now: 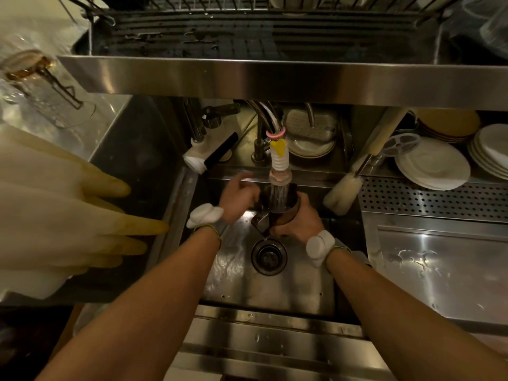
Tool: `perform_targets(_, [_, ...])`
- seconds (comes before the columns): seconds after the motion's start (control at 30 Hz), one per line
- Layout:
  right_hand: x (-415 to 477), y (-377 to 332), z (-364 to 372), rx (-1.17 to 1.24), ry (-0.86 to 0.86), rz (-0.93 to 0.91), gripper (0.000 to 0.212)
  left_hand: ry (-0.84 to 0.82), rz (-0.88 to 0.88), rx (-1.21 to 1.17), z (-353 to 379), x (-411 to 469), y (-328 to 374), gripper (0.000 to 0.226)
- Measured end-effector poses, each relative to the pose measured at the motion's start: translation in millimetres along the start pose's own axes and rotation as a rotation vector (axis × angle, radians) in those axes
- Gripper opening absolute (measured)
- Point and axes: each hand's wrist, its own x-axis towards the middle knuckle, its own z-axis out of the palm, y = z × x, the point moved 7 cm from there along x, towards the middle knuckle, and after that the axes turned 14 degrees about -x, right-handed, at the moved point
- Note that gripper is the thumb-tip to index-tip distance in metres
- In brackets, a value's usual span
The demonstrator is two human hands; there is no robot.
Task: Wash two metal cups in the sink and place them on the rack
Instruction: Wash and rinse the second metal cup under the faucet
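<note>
A metal cup [277, 200] sits under the tap nozzle [279, 163], and water runs into its open mouth. My right hand [298, 220] wraps around the cup's lower side from the right. My left hand [237, 198] touches the cup's left rim, its fingers blurred. Both are over the steel sink [288, 292], just behind the drain [268, 255]. A second metal piece [259, 222] shows below the cup, partly hidden by my hands. The dish rack [247, 37] hangs above the sink at the top of the view.
Pale rubber gloves [63, 215] hang at the left. A bottle brush [345, 188] leans at the sink's right rear. Stacked white plates [431, 166] lie on the perforated shelf at the right. A wet steel drainboard [439, 268] lies to the right of the sink.
</note>
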Motion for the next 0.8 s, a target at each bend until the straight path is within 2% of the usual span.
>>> perform_targets(0.07, [-0.8,-1.3,-0.5,-0.023,-0.004,0.008,0.104,0.248,0.155,0.211,-20.1,4.9,28.0,0.043])
perform_targets(0.13, [-0.3,-3.7,-0.7,-0.034,0.001,-0.004,0.103,0.349,0.289,0.420,-29.5,12.4,58.7,0.050])
perform_targets(0.2, [0.6,-6.2,-3.4,-0.033,0.008,-0.006,0.103,0.329,0.382,0.595,-26.1,24.4,83.8,0.071])
perform_targets(0.27, [0.5,-8.8,-4.9,-0.053,0.013,-0.012,0.104,0.311,0.389,0.741,-23.4,38.0,101.0,0.090])
perform_targets(0.33, [-0.9,-13.0,-4.6,-0.091,0.013,-0.044,0.106,0.305,0.346,0.836,-26.9,49.8,110.9,0.094])
perform_targets(0.5, [-4.5,-12.5,-11.1,-0.058,-0.002,-0.024,0.104,0.253,0.377,1.030,-21.9,59.3,116.4,0.085])
perform_targets(0.67, [-8.4,-14.8,-14.0,-0.058,-0.001,-0.035,0.106,0.184,0.398,1.061,-24.7,67.1,125.6,0.069])
perform_targets(0.8, [-11.0,-15.1,-11.0,-0.055,-0.009,-0.045,0.106,0.211,0.417,1.092,-23.3,62.9,129.0,0.065])
